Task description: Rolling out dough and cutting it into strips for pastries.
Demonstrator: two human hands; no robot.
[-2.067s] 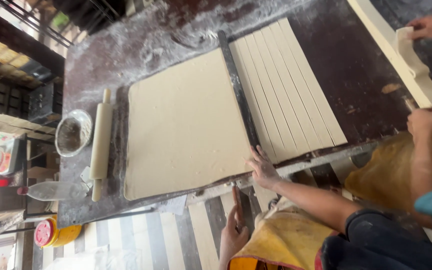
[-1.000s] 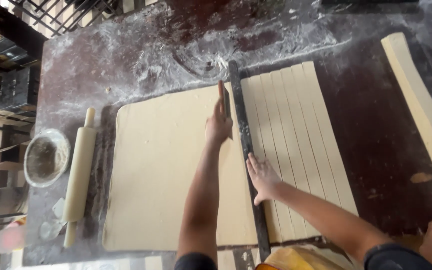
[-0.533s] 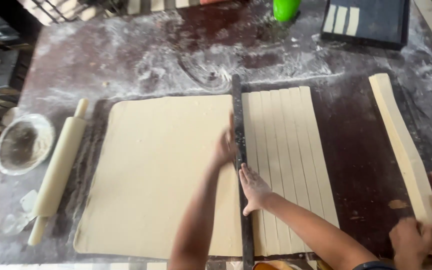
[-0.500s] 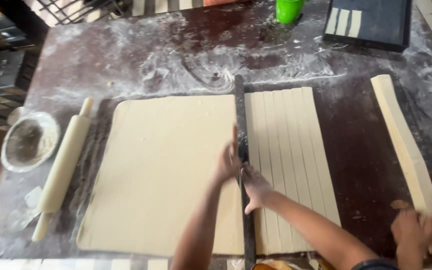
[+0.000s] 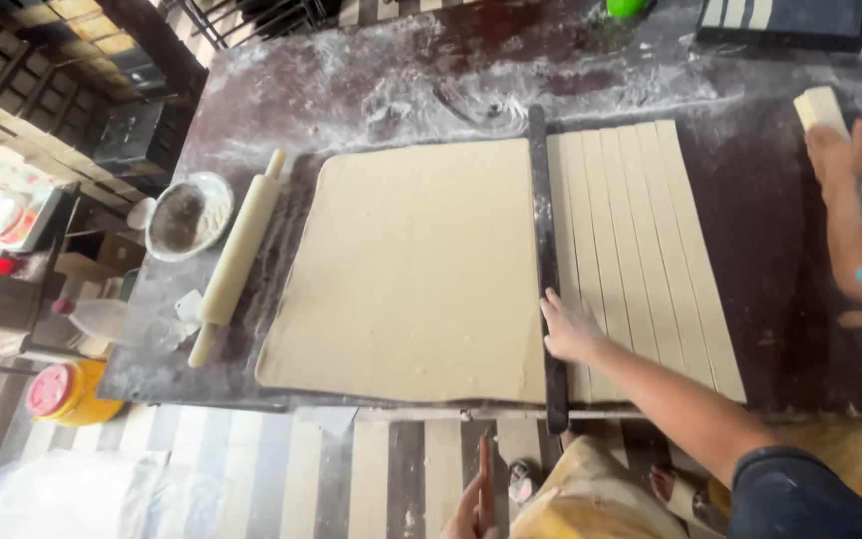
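Note:
My right hand (image 5: 573, 329) lies flat, fingers spread, on a long dark straightedge (image 5: 541, 200). The straightedge runs front to back along the right edge of a big uncut dough sheet (image 5: 411, 269). Right of it lie several long cut dough strips (image 5: 641, 240). My left hand (image 5: 471, 509) is low, below the table's front edge, shut on a thin reddish-brown tool (image 5: 484, 469). At the far right another person's hand (image 5: 835, 150) rests on a separate dough strip (image 5: 818, 103).
A wooden rolling pin (image 5: 236, 255) and a flour bowl (image 5: 187, 215) sit left of the dough on the floured dark table (image 5: 770, 250). A dark tray (image 5: 790, 20) stands at the back right. A yellow jar with a red lid (image 5: 67, 394) and a plastic bottle (image 5: 112, 319) are lower left.
My left hand has come off the dough and dropped below the table's front edge. My right hand stays on the straightedge. The other person's hand has moved up the far-right strip.

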